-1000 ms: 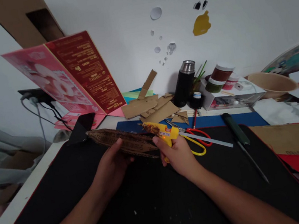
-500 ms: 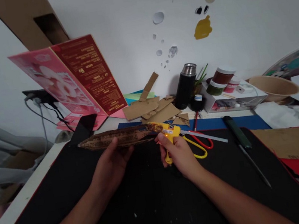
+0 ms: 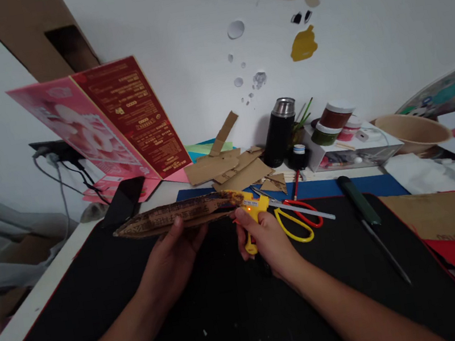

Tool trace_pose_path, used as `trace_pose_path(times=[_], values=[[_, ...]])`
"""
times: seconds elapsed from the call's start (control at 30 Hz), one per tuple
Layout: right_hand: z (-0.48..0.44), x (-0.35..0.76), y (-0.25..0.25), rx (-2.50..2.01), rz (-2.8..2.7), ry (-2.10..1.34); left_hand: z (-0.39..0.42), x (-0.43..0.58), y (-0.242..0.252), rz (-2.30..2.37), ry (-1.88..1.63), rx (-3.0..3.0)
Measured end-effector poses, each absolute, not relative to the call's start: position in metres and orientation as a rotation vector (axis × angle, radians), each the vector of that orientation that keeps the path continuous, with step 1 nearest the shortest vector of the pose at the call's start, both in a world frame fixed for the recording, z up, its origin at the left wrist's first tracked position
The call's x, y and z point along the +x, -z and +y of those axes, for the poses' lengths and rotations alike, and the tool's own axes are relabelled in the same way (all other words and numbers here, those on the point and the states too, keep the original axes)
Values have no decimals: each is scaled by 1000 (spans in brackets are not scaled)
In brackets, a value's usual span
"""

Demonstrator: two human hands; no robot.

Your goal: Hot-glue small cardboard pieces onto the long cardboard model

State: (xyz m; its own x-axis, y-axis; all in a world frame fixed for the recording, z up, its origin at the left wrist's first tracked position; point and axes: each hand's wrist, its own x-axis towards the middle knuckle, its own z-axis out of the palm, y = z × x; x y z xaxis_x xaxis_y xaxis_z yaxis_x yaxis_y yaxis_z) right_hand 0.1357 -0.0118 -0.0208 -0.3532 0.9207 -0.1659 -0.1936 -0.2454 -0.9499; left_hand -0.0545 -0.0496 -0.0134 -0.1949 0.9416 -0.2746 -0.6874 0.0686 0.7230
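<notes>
My left hand [image 3: 175, 253] is closed on a long, pointed cardboard piece [image 3: 153, 219], thumb on its face and fingers underneath. Printed characters run along the cardboard, and its tip points left. In my right hand [image 3: 264, 239] is a yellow hot glue gun [image 3: 255, 207] with a small orange light glowing on its side. A pale glue stick [image 3: 303, 212] sticks out of the back of the gun toward the right. The gun's front end meets the cardboard's right end; its nozzle is hard to make out there. Scissors [image 3: 295, 226] with yellow and red handles lie just behind the gun.
Cardboard scraps [image 3: 231, 167] lie at the back beside a black thermos [image 3: 280, 133]. A green-handled pointed tool [image 3: 363, 206] rests on the black mat [image 3: 225, 320]. Paint jars [image 3: 334, 119] stand on a box at the right. A pink and red folder [image 3: 132, 116] stands at the left.
The cardboard's left tip has dropped slightly and shifted left, showing more of its printed face. My right hand and the glue gun have moved slightly left. The whole view has shifted a little.
</notes>
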Motion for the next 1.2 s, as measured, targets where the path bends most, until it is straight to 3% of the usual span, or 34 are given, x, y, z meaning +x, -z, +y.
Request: trace_pose_path(times=[0.7,0.97,1.2], values=[[-8,141,16,-1060,-1084,-1684,-63,-42,20,974,-1390,592],[0,149,11,-982,-965,-1720,-67,-51,38,1340,-1189,856],[3,151,8,-1001,-929,-1720,-49,-63,30,1284,-1262,868]])
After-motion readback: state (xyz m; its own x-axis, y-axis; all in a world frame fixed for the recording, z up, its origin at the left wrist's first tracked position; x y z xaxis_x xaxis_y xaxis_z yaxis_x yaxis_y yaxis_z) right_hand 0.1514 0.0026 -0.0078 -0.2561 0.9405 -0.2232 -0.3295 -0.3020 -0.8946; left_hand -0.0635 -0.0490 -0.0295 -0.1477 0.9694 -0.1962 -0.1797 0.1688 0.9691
